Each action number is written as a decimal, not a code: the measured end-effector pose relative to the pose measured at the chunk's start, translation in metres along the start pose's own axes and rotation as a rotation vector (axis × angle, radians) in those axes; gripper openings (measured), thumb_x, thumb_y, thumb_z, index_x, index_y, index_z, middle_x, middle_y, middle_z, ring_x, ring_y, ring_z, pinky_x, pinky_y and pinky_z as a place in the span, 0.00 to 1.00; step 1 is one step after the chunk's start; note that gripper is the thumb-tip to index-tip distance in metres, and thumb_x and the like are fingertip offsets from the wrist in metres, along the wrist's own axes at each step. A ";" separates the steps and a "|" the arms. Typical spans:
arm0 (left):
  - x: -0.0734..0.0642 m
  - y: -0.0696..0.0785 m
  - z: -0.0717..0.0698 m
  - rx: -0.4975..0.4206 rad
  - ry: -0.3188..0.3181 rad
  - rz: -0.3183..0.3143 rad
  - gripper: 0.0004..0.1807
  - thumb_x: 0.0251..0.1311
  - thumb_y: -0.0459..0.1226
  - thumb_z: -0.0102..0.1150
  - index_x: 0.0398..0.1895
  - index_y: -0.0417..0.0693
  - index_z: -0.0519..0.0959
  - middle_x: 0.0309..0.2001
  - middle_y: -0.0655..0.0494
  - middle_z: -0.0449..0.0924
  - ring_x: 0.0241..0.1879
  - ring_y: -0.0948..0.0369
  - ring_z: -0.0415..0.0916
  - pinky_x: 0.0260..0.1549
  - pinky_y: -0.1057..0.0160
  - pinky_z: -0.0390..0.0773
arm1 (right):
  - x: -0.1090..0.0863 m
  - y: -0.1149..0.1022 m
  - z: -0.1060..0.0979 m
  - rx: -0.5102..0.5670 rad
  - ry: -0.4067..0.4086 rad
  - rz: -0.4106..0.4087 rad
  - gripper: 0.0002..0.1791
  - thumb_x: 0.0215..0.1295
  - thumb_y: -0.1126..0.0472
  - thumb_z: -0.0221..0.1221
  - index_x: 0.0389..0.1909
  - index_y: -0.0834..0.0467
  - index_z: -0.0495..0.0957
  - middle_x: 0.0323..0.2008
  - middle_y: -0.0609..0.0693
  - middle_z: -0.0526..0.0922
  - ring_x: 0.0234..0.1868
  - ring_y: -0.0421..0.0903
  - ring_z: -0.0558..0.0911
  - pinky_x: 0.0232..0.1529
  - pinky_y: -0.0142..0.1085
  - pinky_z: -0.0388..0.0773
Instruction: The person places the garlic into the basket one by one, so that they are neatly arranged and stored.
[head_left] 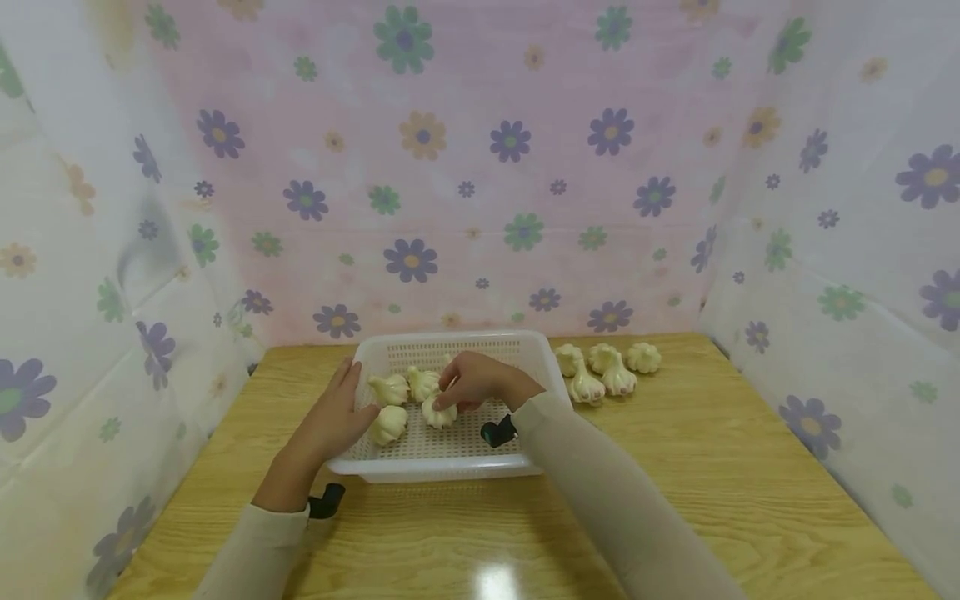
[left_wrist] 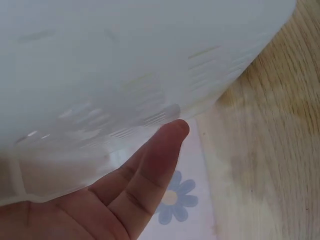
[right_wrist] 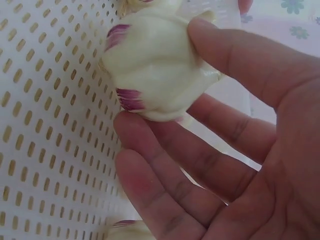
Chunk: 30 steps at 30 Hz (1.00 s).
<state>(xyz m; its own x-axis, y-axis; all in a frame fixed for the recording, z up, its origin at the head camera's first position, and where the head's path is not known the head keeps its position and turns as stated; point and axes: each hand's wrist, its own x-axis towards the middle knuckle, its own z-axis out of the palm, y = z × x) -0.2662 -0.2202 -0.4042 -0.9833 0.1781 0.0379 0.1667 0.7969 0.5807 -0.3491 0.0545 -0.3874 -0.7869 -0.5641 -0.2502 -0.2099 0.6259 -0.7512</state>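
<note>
A white plastic basket [head_left: 450, 465] with a slotted floor stands on the table, holding several garlic bulbs [head_left: 388, 390] at its left side. My left hand [head_left: 333, 421] grips the basket's left wall, thumb over the rim on the inside. In the left wrist view, the fingers [left_wrist: 165, 150] lie against the outside of that wall. Inside the basket, my right hand [head_left: 480, 379] pinches a garlic bulb [right_wrist: 155, 65] between thumb and fingers. White with purple streaks, this bulb is close to the slotted floor. Part of another bulb [right_wrist: 131, 230] shows below it in the right wrist view.
More garlic bulbs [head_left: 618, 375] lie in a group on the wooden table [head_left: 675, 467], right of the basket. Flower-patterned sheets [head_left: 465, 208] close off the back and both sides. Black camera mounts [head_left: 326, 502] sit at both wrists.
</note>
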 end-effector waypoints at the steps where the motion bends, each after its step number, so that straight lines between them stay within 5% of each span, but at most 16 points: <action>1: 0.000 0.000 0.000 -0.005 0.008 -0.002 0.46 0.74 0.46 0.50 0.84 0.37 0.40 0.84 0.41 0.28 0.82 0.36 0.36 0.75 0.31 0.49 | 0.000 0.001 0.000 -0.001 0.005 0.006 0.24 0.59 0.52 0.75 0.54 0.58 0.85 0.41 0.48 0.89 0.42 0.58 0.89 0.47 0.51 0.87; 11: -0.001 0.006 0.000 -0.034 0.027 -0.023 0.40 0.73 0.38 0.42 0.84 0.38 0.43 0.84 0.38 0.31 0.81 0.35 0.37 0.75 0.30 0.48 | -0.001 -0.003 0.001 0.038 0.037 -0.031 0.23 0.57 0.52 0.76 0.50 0.58 0.86 0.37 0.50 0.89 0.31 0.55 0.84 0.45 0.53 0.87; 20: -0.001 0.008 0.000 -0.054 0.025 0.007 0.37 0.74 0.34 0.34 0.84 0.37 0.41 0.84 0.36 0.30 0.82 0.36 0.34 0.76 0.31 0.44 | 0.003 -0.007 0.007 -0.032 0.028 -0.007 0.18 0.52 0.52 0.79 0.42 0.54 0.87 0.34 0.48 0.90 0.38 0.59 0.89 0.43 0.51 0.87; 30: -0.001 0.002 0.000 -0.041 0.055 0.010 0.37 0.72 0.33 0.36 0.83 0.35 0.44 0.83 0.33 0.34 0.81 0.34 0.36 0.76 0.32 0.44 | 0.003 -0.013 0.011 -0.107 0.013 0.017 0.20 0.55 0.50 0.77 0.45 0.54 0.86 0.32 0.49 0.89 0.38 0.57 0.90 0.43 0.50 0.88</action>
<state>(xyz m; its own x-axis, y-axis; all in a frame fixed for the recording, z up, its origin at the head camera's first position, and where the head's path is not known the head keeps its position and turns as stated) -0.2650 -0.2189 -0.4031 -0.9842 0.1534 0.0882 0.1750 0.7707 0.6126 -0.3426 0.0385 -0.3849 -0.7981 -0.5465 -0.2538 -0.2566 0.6894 -0.6774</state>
